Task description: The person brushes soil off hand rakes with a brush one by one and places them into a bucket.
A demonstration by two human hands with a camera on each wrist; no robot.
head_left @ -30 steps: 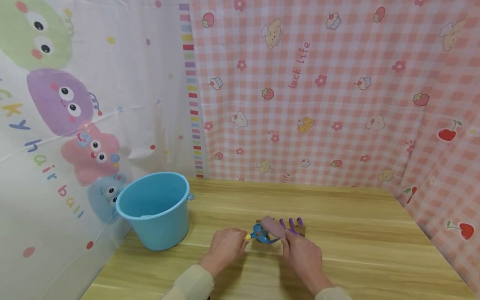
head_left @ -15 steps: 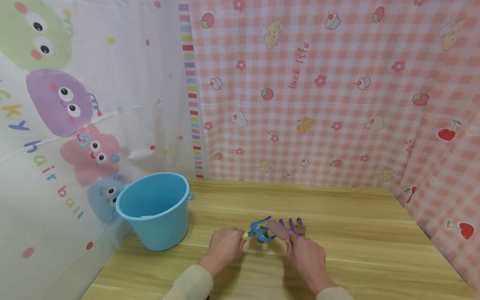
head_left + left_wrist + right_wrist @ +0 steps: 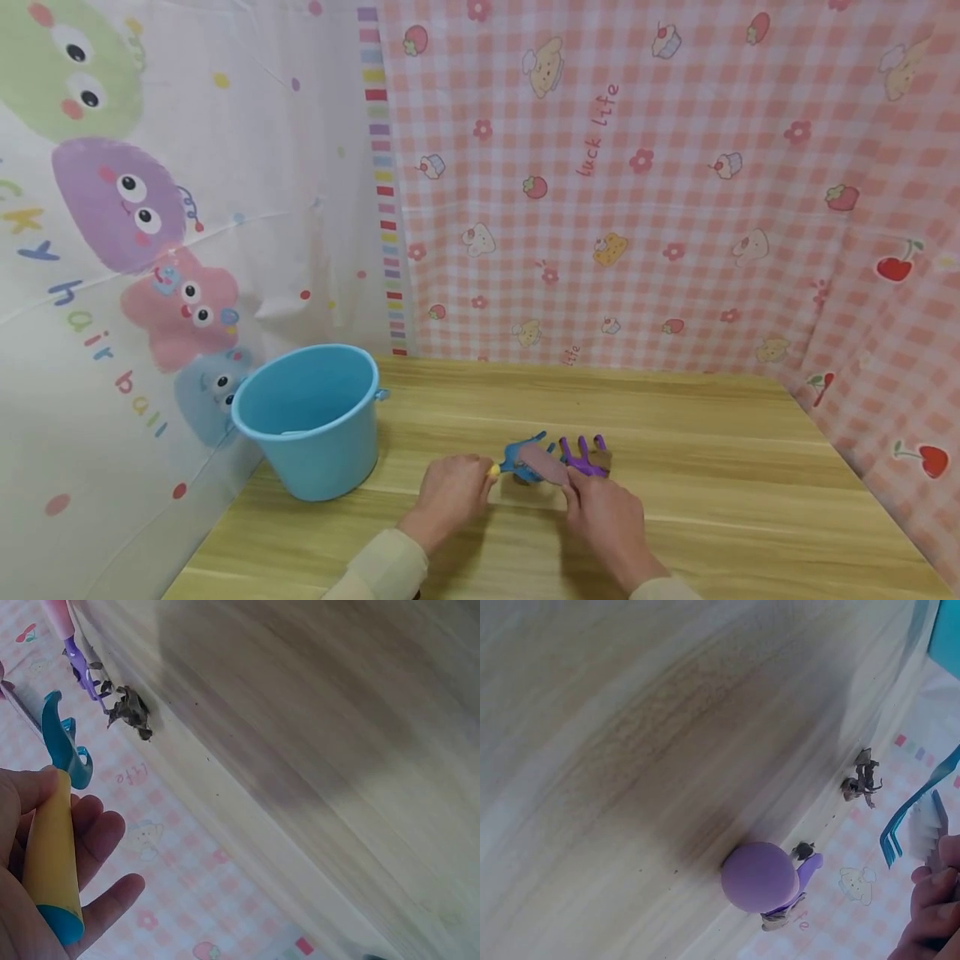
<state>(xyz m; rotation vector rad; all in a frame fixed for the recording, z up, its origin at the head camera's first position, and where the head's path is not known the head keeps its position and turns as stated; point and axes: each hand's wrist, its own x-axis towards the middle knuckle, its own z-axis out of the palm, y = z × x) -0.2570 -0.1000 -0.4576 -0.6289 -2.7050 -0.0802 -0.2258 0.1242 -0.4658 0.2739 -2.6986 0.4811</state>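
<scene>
My left hand [image 3: 456, 492] grips the yellow handle of a small blue hand rake [image 3: 56, 735], its tines pointing right. My right hand [image 3: 609, 512] holds a pinkish brush [image 3: 542, 463], its pale bristles [image 3: 924, 825] showing in the right wrist view. In the head view the brush head overlaps the blue tines. Just to the right lies a purple hand rake [image 3: 581, 458] on the table; its pink handle [image 3: 58, 619] shows in the left wrist view but is hidden behind my right hand in the head view.
Dry brown leaves [image 3: 131, 712] lie on the table by the purple rake, and another clump [image 3: 864, 780] sits under the blue one. A light blue bucket [image 3: 352, 467] stands at the left. Printed curtains [image 3: 600, 275] enclose the wooden table [image 3: 720, 533] behind and at the sides.
The brush first shifted right toward the blue tine tips, then came back left over the tines. The blue rake has turned slightly in my left hand. Bucket and purple rake stayed put.
</scene>
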